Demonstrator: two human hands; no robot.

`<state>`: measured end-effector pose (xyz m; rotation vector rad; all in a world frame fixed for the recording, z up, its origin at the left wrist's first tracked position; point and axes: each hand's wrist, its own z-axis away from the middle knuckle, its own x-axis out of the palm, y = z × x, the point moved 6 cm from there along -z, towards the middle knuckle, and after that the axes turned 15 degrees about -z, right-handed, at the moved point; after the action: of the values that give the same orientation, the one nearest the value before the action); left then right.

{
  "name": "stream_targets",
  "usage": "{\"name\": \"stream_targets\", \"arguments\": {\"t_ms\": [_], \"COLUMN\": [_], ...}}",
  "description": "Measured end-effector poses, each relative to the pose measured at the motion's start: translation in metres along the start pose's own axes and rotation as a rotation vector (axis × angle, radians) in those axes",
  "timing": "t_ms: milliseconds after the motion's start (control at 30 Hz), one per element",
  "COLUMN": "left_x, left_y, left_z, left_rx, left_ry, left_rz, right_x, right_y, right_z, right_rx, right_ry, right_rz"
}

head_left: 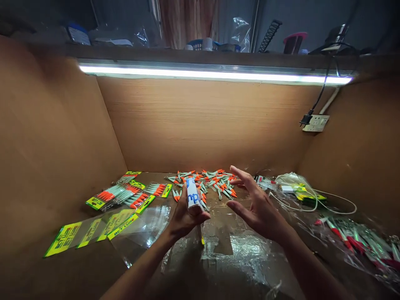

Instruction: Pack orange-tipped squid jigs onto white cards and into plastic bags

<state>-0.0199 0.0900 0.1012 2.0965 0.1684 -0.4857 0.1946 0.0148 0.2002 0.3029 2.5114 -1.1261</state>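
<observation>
My left hand [184,214] is wrapped round a narrow white block with blue lettering [194,197], held up above the middle of the table. What kind of thing it is does not show. To its right, my right hand [258,204] hovers with fingers spread and thumb apart, holding nothing. Behind both hands lies a loose pile of orange-and-pale fishing lures [215,180] with metal hooks. Clear plastic bags with yellow "BCT LURE" headers [120,225] lie fanned out left of my left hand. Beyond them are filled packs of lures [125,193].
At the right are a white cable [337,196], a clear bag with yellow labels [296,187] and red-and-silver packaged lures [353,237]. A black plug [306,119] hangs by the wall socket [318,123]. Wooden panels [206,125] enclose the table under a tube light [212,74].
</observation>
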Motion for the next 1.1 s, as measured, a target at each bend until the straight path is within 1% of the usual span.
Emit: {"name": "stream_targets", "arguments": {"t_ms": [67,167,233,267,333,400,467,533,567,633,733,800,867,933,1033,1100], "left_x": [0.002,0.005,0.009,0.013,0.024,0.039,0.053,0.062,0.064,0.06,0.049,0.048,0.052,0.059,0.067,0.069], "left_y": [-0.002,-0.001,-0.004,-0.008,-0.02,-0.034,-0.045,-0.05,-0.05,-0.047,-0.042,-0.042,-0.044,-0.047,-0.052,-0.053], "left_z": [-0.006,-0.013,-0.012,-0.009,0.001,0.016,0.031,0.041,0.044,0.044,0.044,0.048,0.053,0.056,0.057,0.057], "left_rx": [-0.008,0.038,0.053,0.037,-0.046,-0.168,-0.279,-0.346,-0.36,-0.357,-0.349,-0.355,-0.347,-0.323,-0.278,-0.254], "left_ry": [-0.013,-0.016,-0.058,-0.094,-0.2,-0.33,-0.463,-0.555,-0.571,-0.528,-0.445,-0.462,-0.491,-0.486,-0.435,-0.406], "left_rz": [0.079,0.281,0.434,0.506,0.616,0.685,0.716,0.735,0.752,0.82,0.946,0.968,0.921,0.831,0.693,0.629], "right_x": [0.0,0.003,0.009,0.015,0.03,0.052,0.076,0.096,0.1,0.096,0.076,0.069,0.069,0.075,0.081,0.082], "right_y": [-0.001,0.0,0.006,0.011,0.027,0.048,0.068,0.082,0.086,0.089,0.093,0.102,0.112,0.12,0.124,0.124], "right_z": [0.0,-0.001,-0.001,-0.001,-0.001,-0.002,-0.006,-0.011,-0.014,-0.022,-0.026,-0.022,-0.016,-0.01,-0.007,-0.009], "right_rx": [-0.002,-0.006,0.007,0.02,0.059,0.119,0.21,0.306,0.333,0.317,0.243,0.256,0.298,0.338,0.372,0.377], "right_ry": [-0.007,-0.013,-0.027,-0.036,-0.047,-0.059,-0.098,-0.13,-0.117,-0.012,0.203,0.283,0.305,0.299,0.289,0.29], "right_rz": [0.009,0.002,-0.051,-0.098,-0.216,-0.361,-0.55,-0.757,-0.847,-0.964,-0.994,-0.987,-1.006,-1.031,-1.041,-1.046]}}
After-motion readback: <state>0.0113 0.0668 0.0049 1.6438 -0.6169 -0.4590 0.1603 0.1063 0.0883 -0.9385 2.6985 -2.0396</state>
